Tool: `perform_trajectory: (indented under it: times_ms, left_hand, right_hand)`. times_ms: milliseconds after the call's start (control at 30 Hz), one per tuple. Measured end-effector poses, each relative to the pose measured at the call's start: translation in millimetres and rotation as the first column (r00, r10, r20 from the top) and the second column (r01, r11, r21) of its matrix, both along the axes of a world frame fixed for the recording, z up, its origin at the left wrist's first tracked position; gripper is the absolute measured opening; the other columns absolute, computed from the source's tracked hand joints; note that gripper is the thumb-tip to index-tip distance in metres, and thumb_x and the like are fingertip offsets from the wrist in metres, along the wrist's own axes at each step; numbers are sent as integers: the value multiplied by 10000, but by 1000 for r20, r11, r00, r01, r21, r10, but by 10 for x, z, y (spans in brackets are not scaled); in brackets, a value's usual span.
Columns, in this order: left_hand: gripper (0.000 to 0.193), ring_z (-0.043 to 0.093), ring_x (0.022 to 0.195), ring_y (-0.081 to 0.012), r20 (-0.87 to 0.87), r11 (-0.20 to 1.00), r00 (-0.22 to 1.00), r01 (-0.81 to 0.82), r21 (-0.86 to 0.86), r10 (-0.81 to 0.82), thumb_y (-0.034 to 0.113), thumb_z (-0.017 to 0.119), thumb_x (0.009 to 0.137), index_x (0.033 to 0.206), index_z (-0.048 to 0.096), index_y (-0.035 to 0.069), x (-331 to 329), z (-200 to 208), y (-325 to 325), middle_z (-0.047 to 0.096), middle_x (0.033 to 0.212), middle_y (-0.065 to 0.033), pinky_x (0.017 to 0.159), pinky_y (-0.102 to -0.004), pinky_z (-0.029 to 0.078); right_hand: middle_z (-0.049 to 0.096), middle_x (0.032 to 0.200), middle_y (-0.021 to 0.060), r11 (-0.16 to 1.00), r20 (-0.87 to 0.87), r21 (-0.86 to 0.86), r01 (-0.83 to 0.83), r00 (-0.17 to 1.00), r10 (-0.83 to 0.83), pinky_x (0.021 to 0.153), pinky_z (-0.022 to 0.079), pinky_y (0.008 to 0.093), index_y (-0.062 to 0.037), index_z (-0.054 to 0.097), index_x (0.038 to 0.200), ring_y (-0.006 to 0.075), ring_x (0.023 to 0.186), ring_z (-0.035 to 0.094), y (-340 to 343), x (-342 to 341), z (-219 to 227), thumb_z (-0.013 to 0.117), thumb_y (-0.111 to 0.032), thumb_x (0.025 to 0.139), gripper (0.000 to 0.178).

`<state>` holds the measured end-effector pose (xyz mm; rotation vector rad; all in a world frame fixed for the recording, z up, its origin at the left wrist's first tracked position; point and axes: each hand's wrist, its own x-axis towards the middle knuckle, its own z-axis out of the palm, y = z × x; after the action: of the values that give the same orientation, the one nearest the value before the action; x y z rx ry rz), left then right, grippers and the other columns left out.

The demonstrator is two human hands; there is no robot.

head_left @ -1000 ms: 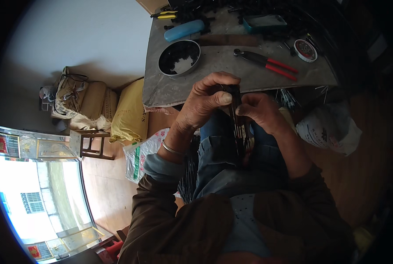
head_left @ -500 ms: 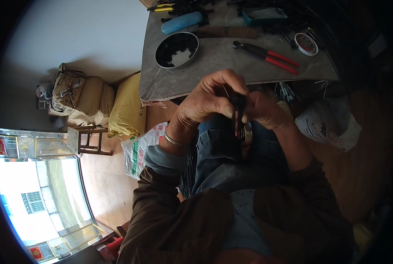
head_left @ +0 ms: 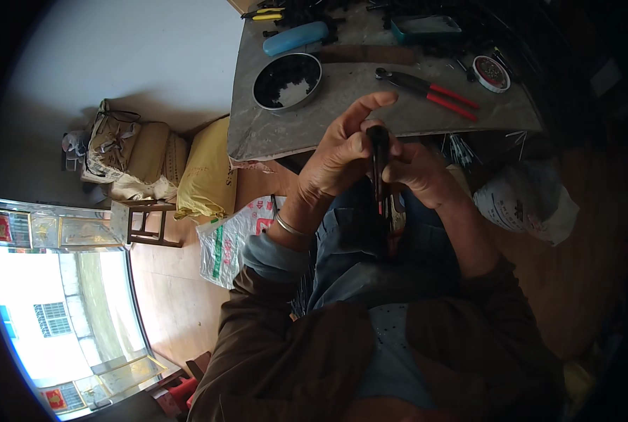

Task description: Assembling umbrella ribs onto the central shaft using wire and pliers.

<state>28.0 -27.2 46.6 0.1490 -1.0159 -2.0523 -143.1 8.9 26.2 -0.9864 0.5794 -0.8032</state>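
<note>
Both forearms enter from the lower edge and converge over the lap, beyond the near edge of the worktop. The left hand is bent at the wrist; its index finger is raised and extended toward the worktop, the other fingers are folded, and the thumb lies along the upper left side of a dark slender piece. Whether the left grip clamps this piece cannot be told. The right hand approaches from the opposite side, fingers curled and thumb pressed inward; its grip is narrow and holds the same piece. The piece stands between the hands, long and narrow, with a rounded dark upper end; its lower portion merges with shadow above the blue denim trousers.

The worktop has a dull grey, creased surface. Near its left edge stands a round bowl with a smooth metallic rim, containing black pieces and a whitish patch. Pliers with a dark head and slim red handles lie right of centre, close to the near edge. A shallow round container with a white rim is positioned toward the right edge. At the far left corner is a blue oblong case with rounded ends; a green rectangular tray sits at the far edge among black pieces.
</note>
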Motion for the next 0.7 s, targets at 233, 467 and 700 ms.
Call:
perform_trajectory:
  times_ms: [233,467,700]
  left_hand:
    - [287,647,804,-198,49,868,875,-484,107,482,268,660,889,1055,560,57,-288,14,208,660,931,-134,750,-311,533]
    - [227,635,724,-144,360,404,192,-544,-735,913,218,661,877,955,627,8,-347,208,325,677,826,-103,649,-272,506]
    - [217,634,674,-290,357,367,105,-416,-832,928,160,705,790,900,601,4,-240,281,333,621,736,-143,599,-353,498]
  right_hand:
    - [598,732,21,942,-91,54,332,941,-327,578,457,225,-20,593,832,87,629,578,-24,74,-47,736,-250,820,271]
    - [574,632,22,907,-150,-50,417,895,-420,508,420,225,-42,540,740,82,553,550,32,148,46,723,-232,837,281]
    - [568,616,14,901,-179,-176,397,887,-426,500,404,223,-33,545,756,73,541,534,95,195,72,713,-222,848,269]
